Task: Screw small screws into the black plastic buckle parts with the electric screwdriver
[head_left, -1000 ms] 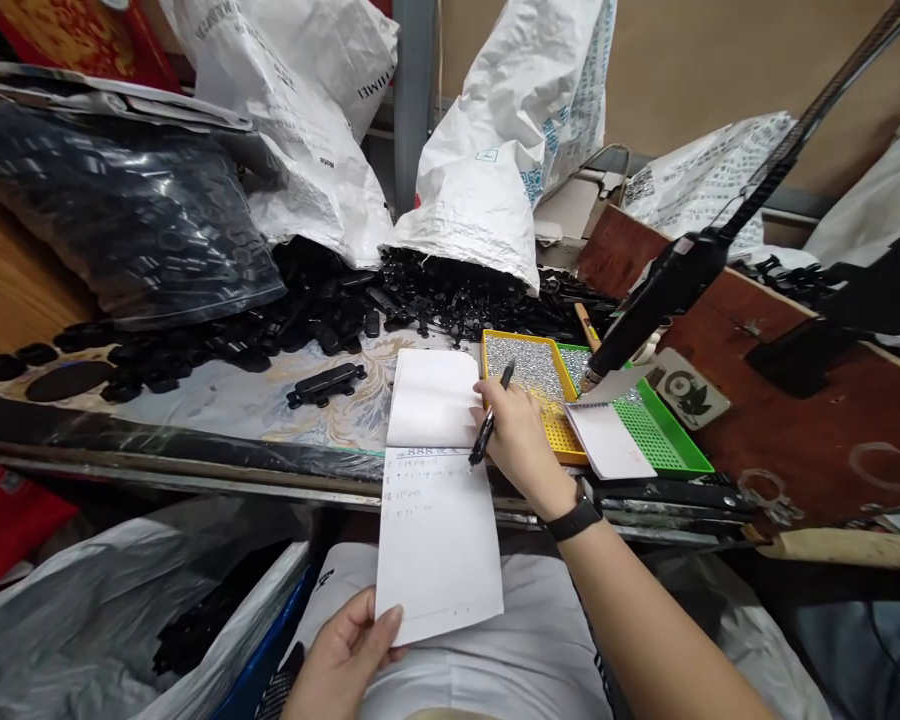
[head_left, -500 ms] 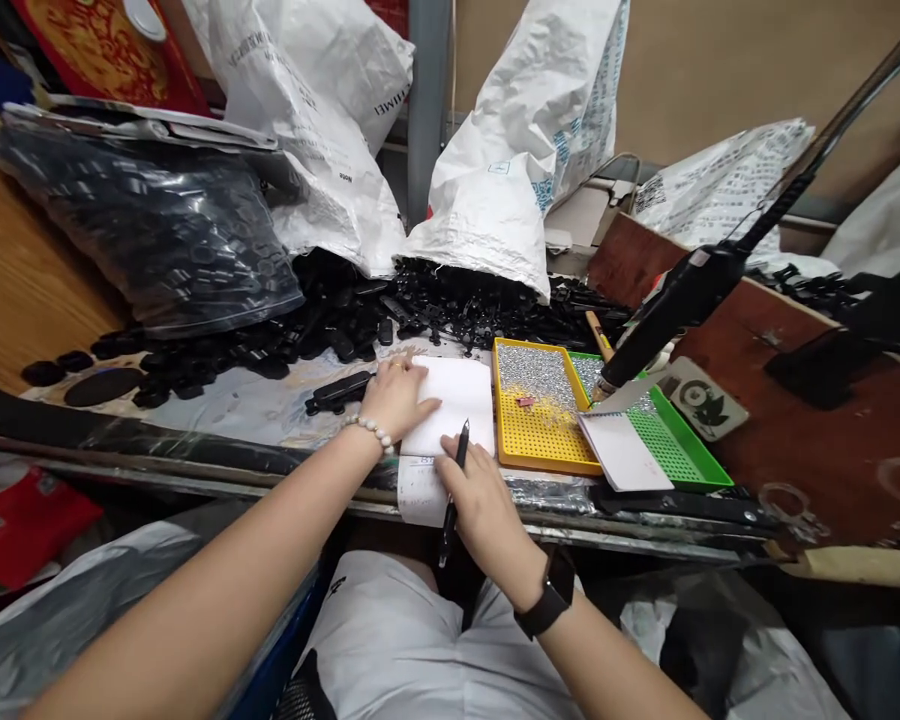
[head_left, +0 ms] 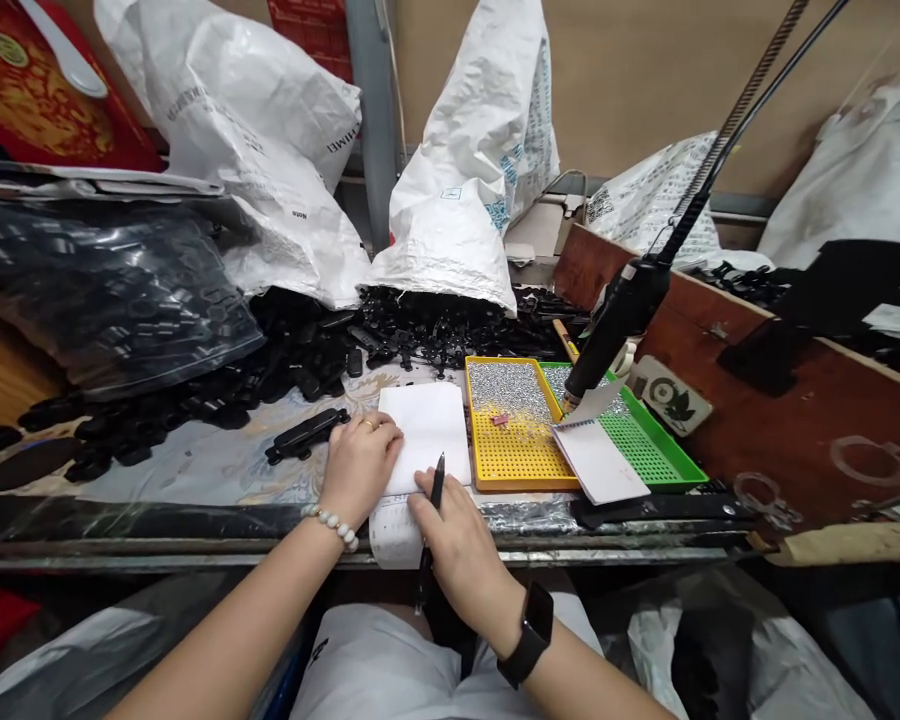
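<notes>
A notebook (head_left: 425, 430) with a blank white page lies on the bench, and a lower leaf with writing hangs over the front edge. My left hand (head_left: 361, 450), wearing a beaded bracelet and a ring, is closed at the notebook's left edge with its fingers curled onto the page. A black pen (head_left: 438, 482) is held between the thumb and fingers of my right hand (head_left: 457, 535), which rests on the lower right of the notebook. The pen's tip points up and away from me. Left of my left hand lies a long black plastic part (head_left: 307, 435).
Right of the notebook stand a yellow tray (head_left: 525, 482) and a green tray (head_left: 694, 470) with small silvery pieces. A black electric screwdriver (head_left: 619, 315) hangs over them beside a small spiral notepad (head_left: 604, 465). White sacks (head_left: 457, 200) and black parts (head_left: 300, 355) line the back.
The view has shifted, so the bench things appear further left and lower. My left hand's fingers have drawn in from spread to curled, nearer me along the page edge. The pen stays in my right hand.
</notes>
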A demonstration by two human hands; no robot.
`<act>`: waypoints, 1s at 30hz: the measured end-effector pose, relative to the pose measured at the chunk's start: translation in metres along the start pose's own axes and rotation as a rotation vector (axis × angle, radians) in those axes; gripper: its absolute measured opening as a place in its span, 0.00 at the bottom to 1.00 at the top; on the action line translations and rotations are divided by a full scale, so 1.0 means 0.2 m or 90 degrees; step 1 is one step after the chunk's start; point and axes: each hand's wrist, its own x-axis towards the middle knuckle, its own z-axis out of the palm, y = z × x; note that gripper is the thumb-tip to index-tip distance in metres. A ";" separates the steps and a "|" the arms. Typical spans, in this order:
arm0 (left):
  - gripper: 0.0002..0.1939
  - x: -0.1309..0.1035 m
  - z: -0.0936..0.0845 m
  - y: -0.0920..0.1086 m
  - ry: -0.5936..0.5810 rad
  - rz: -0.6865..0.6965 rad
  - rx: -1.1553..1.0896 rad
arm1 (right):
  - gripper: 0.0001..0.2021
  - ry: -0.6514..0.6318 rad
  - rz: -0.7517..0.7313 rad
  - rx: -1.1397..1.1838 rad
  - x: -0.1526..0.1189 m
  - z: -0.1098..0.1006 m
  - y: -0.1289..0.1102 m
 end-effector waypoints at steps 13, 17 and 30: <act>0.08 -0.07 -0.05 -0.07 -0.140 -0.008 -0.076 | 0.18 0.018 0.006 0.052 -0.11 -0.08 0.10; 0.12 -0.06 -0.04 -0.08 -0.138 -0.018 -0.056 | 0.17 0.021 0.006 0.048 -0.12 -0.09 0.09; 0.05 -0.05 0.00 -0.05 -0.088 -0.029 -0.059 | 0.17 -0.008 0.022 0.057 -0.14 -0.07 0.08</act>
